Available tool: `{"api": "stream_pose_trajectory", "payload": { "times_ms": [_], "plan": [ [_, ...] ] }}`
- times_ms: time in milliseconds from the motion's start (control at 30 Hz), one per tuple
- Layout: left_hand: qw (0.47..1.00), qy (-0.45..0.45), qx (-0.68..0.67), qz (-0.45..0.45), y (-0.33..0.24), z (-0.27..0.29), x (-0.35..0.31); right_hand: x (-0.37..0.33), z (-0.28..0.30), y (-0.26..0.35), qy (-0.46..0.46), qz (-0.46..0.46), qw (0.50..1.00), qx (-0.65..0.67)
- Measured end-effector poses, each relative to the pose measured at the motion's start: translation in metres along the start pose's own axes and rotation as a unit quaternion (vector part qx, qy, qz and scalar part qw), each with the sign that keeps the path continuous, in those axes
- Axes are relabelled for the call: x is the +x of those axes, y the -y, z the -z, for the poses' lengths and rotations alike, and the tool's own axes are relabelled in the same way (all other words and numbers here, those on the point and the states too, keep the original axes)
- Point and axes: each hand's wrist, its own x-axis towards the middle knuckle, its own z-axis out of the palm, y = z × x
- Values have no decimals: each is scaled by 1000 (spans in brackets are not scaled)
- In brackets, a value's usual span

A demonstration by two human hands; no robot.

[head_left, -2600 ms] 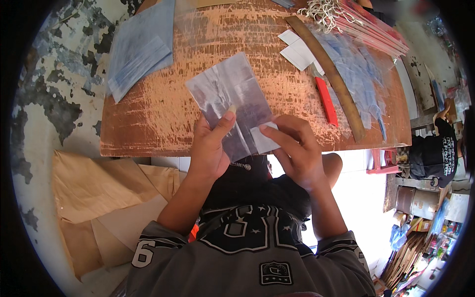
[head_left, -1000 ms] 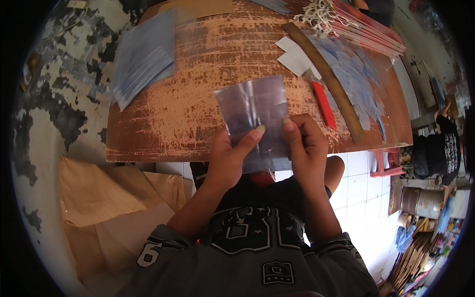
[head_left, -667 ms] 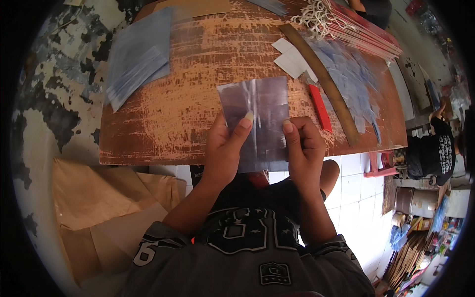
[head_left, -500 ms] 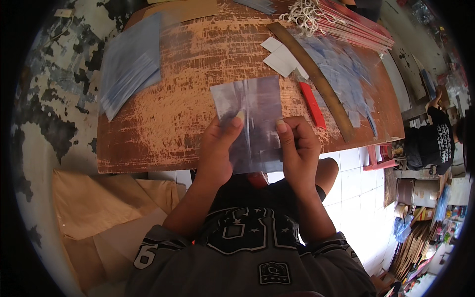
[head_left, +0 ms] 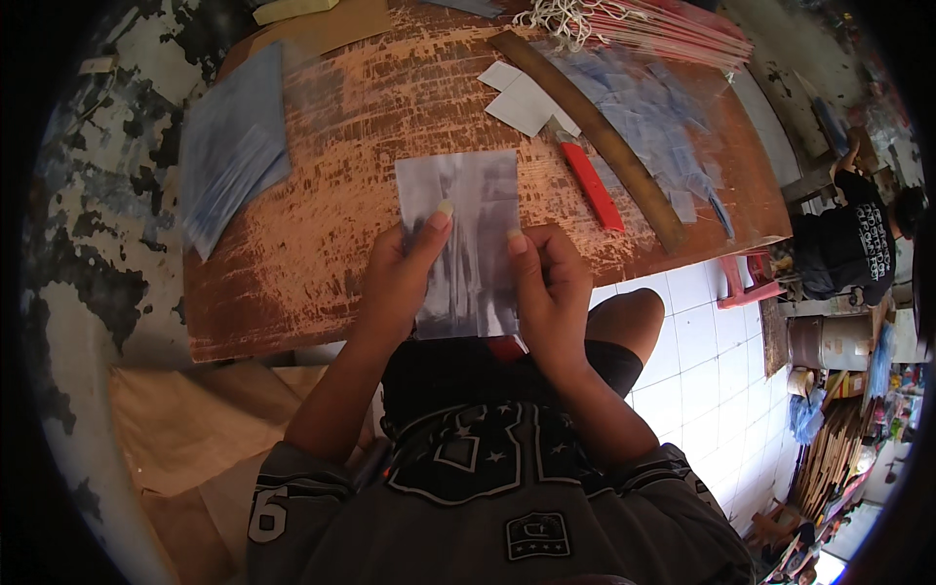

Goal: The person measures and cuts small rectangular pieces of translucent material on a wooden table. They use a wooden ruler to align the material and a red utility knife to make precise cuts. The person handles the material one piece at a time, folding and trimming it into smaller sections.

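Note:
Both hands hold a see-through, greyish plastic sheet point(head_left: 470, 263) in front of my body, over the table's near edge. Light streaks run down its shiny face; whether it is one layer or a thin sleeve I cannot tell. My left hand point(head_left: 398, 278) grips the left side, thumb lying across the front and fingers hidden behind. On the right side, my right hand point(head_left: 554, 292) pinches the edge between thumb and curled fingers. A red-handled utility knife point(head_left: 592, 188) rests on the table beyond my right hand, its tip by some white cards point(head_left: 526, 102).
The worn brown table point(head_left: 322, 195) carries a bluish plastic stack point(head_left: 229, 146) on the left. A long flat strip point(head_left: 595, 136) lies beside loose plastic pieces point(head_left: 643, 107) on the right. Behind them are pink sticks with white cords point(head_left: 643, 34). Another person point(head_left: 863, 239) is far right.
The plastic sheet has straightened from a slight tilt and its face looks flatter and brighter. Both hands keep their hold. The whole view has shifted a little.

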Motion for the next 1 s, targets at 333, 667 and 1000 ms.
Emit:
{"api": "stream_pose_trajectory", "payload": {
  "times_ms": [333,667,1000],
  "plan": [
    [971,2,176,-161,8,2,10,-1,-2,-6,-10,-34,999,40],
    [988,25,110,-106,1,10,32,1,-10,-8,-15,-39,999,8],
    [932,97,288,-200,-12,16,79,17,1,-1,44,-117,990,73]
  ]
}}
